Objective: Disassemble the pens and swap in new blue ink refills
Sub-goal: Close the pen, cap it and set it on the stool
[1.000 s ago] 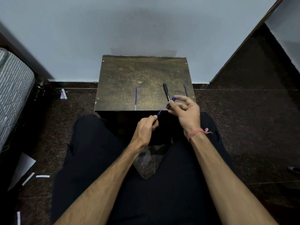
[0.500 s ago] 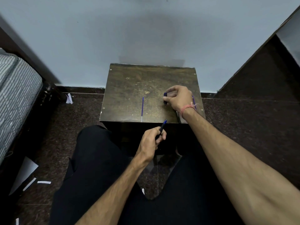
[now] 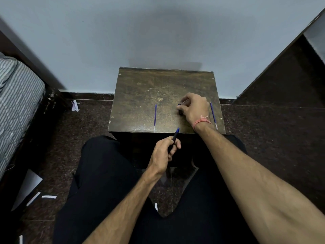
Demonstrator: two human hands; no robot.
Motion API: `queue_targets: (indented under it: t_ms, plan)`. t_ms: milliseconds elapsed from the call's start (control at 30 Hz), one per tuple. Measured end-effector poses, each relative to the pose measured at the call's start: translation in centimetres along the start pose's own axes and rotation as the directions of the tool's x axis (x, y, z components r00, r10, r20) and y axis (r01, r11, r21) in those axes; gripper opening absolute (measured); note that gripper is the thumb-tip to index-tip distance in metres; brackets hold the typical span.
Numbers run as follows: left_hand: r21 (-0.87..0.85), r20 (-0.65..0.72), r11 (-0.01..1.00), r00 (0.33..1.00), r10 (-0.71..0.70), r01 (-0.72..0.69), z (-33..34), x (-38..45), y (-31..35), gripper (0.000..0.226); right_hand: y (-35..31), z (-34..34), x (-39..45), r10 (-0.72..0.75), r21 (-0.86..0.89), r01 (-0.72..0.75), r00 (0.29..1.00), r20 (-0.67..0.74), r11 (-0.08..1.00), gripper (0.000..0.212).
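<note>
My left hand [image 3: 164,152] grips a dark pen barrel [image 3: 175,137] just in front of the small brown table [image 3: 140,95], its blue end pointing up toward the table's near edge. My right hand [image 3: 193,108] rests on the table's right half with its fingers curled over a dark pen part [image 3: 179,110]; most of that part is hidden under the fingers. A thin blue refill [image 3: 155,117] lies lengthwise near the table's middle. A second blue refill [image 3: 213,115] lies along the right edge, just right of my right wrist.
The table stands against a pale blue wall. A striped mattress [image 3: 19,103] is at the left. Paper scraps [image 3: 48,196] lie on the dark stone floor [image 3: 272,129]. My black-trousered legs fill the foreground below the table.
My right hand left the left hand, reached forward onto the table and settled over the black pen lying there. The left hand stayed put with the barrel.
</note>
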State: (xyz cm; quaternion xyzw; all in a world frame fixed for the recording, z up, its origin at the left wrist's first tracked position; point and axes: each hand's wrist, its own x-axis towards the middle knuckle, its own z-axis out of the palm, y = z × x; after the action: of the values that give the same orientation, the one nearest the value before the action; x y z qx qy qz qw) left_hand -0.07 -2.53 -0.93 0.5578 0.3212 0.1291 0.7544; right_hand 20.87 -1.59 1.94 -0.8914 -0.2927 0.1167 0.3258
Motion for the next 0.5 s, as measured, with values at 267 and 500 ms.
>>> queue_targets:
  t_ms: [267,500]
  plan:
    - [0.089,-0.016,0.996,1.000,0.021,-0.019,0.0,0.2,-1.3,0.024,0.7,0.0,-11.8,0.353,0.610,-0.349,0.928,0.119,0.711,0.031]
    - [0.086,0.006,0.996,1.000,-0.021,0.020,0.2,-1.0,-1.3,0.015,1.8,-0.6,-13.8,0.388,0.697,-0.450,0.884,0.260,0.558,0.025]
